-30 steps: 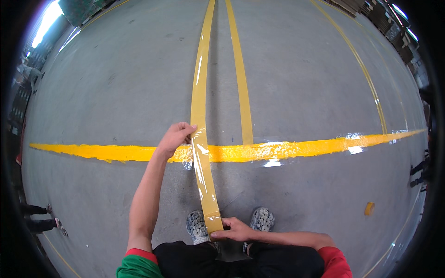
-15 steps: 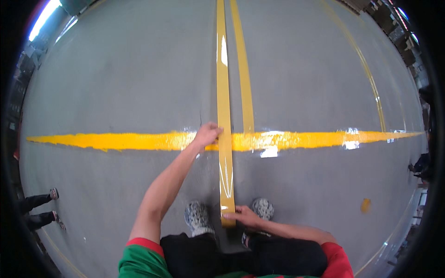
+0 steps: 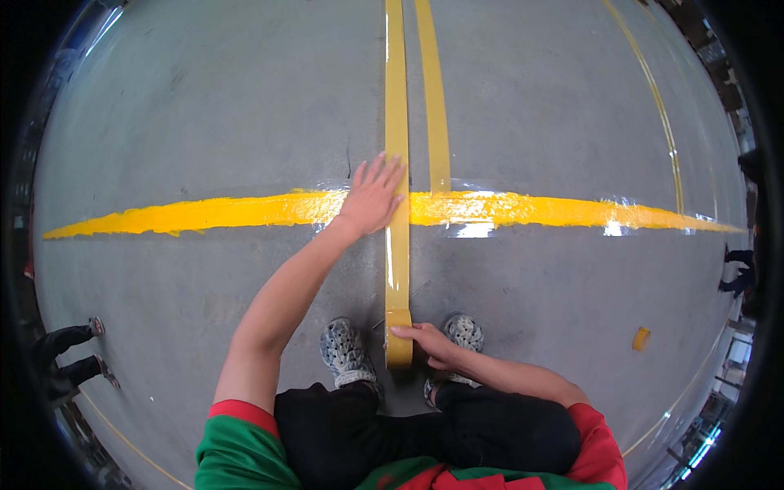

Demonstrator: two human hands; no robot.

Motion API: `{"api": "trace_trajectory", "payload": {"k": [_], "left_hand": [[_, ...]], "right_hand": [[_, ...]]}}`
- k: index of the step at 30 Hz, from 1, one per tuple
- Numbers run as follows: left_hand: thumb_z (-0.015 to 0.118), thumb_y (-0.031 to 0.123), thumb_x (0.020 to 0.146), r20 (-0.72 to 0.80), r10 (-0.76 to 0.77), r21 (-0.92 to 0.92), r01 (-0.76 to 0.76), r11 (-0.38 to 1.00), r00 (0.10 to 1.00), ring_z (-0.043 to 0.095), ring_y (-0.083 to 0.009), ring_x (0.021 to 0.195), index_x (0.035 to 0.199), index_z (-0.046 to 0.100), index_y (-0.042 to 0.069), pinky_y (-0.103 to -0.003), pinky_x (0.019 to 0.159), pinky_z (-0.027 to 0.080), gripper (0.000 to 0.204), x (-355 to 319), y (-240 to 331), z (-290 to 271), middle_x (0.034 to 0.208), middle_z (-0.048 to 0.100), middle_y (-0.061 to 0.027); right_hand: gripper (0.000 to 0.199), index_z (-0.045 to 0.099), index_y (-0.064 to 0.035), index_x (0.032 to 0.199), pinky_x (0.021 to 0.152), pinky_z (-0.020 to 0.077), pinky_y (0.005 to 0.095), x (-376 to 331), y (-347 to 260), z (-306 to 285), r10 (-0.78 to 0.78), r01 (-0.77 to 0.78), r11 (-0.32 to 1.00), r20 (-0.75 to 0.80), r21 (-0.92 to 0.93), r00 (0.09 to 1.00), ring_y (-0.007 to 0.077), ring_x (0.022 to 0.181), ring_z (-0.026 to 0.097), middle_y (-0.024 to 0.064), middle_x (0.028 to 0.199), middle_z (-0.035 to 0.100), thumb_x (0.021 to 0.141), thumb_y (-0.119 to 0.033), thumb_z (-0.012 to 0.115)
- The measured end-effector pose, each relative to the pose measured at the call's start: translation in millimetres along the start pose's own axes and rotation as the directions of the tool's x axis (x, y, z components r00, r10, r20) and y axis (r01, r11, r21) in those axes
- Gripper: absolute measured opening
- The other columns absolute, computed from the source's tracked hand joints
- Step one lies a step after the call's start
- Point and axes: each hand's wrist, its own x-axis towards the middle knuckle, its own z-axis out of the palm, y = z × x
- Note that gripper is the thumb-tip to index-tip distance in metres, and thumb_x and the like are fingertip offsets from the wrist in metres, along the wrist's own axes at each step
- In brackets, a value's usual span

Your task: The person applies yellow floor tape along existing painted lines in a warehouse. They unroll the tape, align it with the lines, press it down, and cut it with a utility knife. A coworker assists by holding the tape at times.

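Observation:
A long strip of yellow tape (image 3: 396, 90) runs away from me toward the far edge, crossing over a bright yellow painted band (image 3: 245, 214) on the floor. My left hand (image 3: 372, 198) rests with fingers spread on the strip's left side, where the strip meets the band. Between my feet, my right hand (image 3: 433, 343) grips the roll of yellow tape (image 3: 398, 349) from the right, its thumb on top. The strip comes straight off this roll. Fingers behind the roll are hidden.
To the right lies a second yellow strip (image 3: 435, 106), ending at the painted band. A small yellow tape roll (image 3: 642, 339) sits on the floor at right. My patterned clogs (image 3: 341, 351) flank the held roll. Another person's legs (image 3: 77, 351) show at far left, dark-clothed legs (image 3: 739, 273) at far right.
My left hand has gone from pinching the strip's edge to lying spread on it, farther along. In my right hand the roll now sits nearer the painted band, the strip lower and flatter.

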Motion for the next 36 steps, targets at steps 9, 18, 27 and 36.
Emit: {"api": "trace_trajectory", "payload": {"k": [9,18,27,36], "left_hand": [[0.030,0.050,0.104,0.182,0.054,0.074,-0.068,0.995,0.982,0.005,-0.0280,0.155,0.158,0.016,0.002,-0.055,0.123,0.006,0.073,11.0,0.9,29.5,0.167,0.012,-0.0127],[0.026,0.053,0.104,0.252,0.053,0.062,-0.071,0.996,0.966,0.004,-0.0273,0.155,0.158,0.014,0.001,-0.055,0.123,0.004,0.076,17.2,0.8,39.7,0.167,0.010,-0.0129],[0.026,0.056,0.104,0.251,0.045,0.060,-0.062,0.996,0.967,0.005,-0.0270,0.155,0.158,0.014,0.002,-0.056,0.123,0.003,0.078,17.3,2.0,40.0,0.167,0.010,-0.0126],[0.025,0.057,0.104,0.238,0.045,0.035,-0.055,0.998,0.970,0.005,-0.0264,0.155,0.158,0.014,0.002,-0.055,0.123,0.002,0.078,15.7,0.1,43.9,0.167,0.012,-0.0126]], "right_hand": [[0.056,0.063,0.0026,0.125,0.092,0.0455,0.0304,-1.1,-11.8,3.1,0.063,-0.066,0.997,-0.084,-0.028,0.994,0.0156,0.106,0.062,0.0088,0.116,0.069,0.092,-0.042,0.070],[0.059,0.061,0.0055,0.126,0.091,0.0476,0.0320,0.4,-10.4,-1.8,0.082,-0.080,0.996,-0.064,0.028,0.995,0.0176,0.104,0.064,0.0110,0.118,0.068,0.091,-0.042,0.071],[0.058,0.060,0.0056,0.127,0.094,0.0481,0.0338,0.5,-12.2,-1.6,0.118,-0.115,0.992,-0.066,0.053,0.991,0.0191,0.109,0.063,0.0121,0.122,0.067,0.092,-0.039,0.071],[0.059,0.061,0.0046,0.126,0.096,0.0467,0.0337,-0.2,-12.8,-2.7,0.148,-0.146,0.989,-0.070,0.040,0.986,0.0190,0.110,0.063,0.0113,0.120,0.068,0.092,-0.042,0.071]]}}
